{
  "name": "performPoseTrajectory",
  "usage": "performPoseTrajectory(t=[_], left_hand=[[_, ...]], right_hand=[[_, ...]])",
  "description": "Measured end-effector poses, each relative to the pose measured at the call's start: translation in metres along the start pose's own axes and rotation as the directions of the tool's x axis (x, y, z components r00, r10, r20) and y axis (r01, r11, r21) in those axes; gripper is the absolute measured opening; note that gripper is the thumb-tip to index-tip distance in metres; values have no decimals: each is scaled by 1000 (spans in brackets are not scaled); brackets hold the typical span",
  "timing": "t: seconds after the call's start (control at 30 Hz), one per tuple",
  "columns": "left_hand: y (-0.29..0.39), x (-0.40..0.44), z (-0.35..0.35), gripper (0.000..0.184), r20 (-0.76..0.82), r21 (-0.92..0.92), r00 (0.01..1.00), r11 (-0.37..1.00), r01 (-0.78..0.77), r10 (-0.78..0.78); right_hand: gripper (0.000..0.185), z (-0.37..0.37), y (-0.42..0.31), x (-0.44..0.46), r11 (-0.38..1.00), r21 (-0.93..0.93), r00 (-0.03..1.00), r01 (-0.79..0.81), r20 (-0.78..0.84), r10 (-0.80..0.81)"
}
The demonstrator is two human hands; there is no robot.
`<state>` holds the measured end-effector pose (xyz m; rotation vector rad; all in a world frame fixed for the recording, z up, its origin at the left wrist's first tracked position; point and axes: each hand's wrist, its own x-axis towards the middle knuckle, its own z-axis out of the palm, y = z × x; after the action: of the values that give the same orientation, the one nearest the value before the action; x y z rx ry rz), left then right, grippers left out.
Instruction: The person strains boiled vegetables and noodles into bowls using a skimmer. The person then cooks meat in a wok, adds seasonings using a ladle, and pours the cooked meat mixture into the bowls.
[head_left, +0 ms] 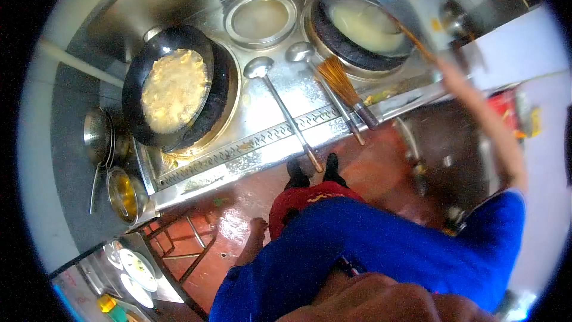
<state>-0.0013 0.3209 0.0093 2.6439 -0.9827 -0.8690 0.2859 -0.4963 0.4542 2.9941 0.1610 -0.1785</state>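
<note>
My right hand is closed around the end of a long, thin, brown-handled utensil. Its far end reaches into the tilted dark wok at the upper right, where pale, cloudy liquid lies. What kind of head the utensil has cannot be made out. My left hand hangs low beside my body, fingers curled, with nothing visible in it. The stove front is the nearest surface ahead of it.
A left wok holds bubbling, yellowish food. Two ladles and a bristle brush lie across the stove edge. A round metal pot sits between the burners. Plates rest on a side table, lower left.
</note>
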Motion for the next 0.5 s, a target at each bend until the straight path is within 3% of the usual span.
performPoseTrajectory(t=[0.03,0.1,0.13,0.23,0.33,0.4,0.47,0.5], left_hand=[[7,5,8,12,75,-148,984,974,169,-159],[26,12,23,12,284,-378,864,780,499,-415],[36,6,18,11,119,-560,926,746,360,-358],[57,21,13,13,45,-284,963,921,266,-265],[75,29,-7,12,-115,-262,966,945,194,-230],[89,39,-21,11,128,-691,843,562,454,-522],[93,41,-17,11,165,-694,795,504,514,-584],[91,37,-1,12,49,-528,839,699,482,-542]], right_hand=[[36,-12,3,-4,1000,-23,1000,18,26,-18],[37,-56,19,-12,994,-87,963,-66,256,87],[38,-71,35,-14,997,29,972,-78,226,69],[38,-86,85,-20,974,216,997,-63,65,50],[39,-68,100,-9,995,47,989,-87,-116,92],[38,-62,65,4,943,175,956,-284,-19,291],[37,-36,66,17,923,223,945,-314,-22,327],[36,7,91,29,945,212,959,-249,-80,271]])
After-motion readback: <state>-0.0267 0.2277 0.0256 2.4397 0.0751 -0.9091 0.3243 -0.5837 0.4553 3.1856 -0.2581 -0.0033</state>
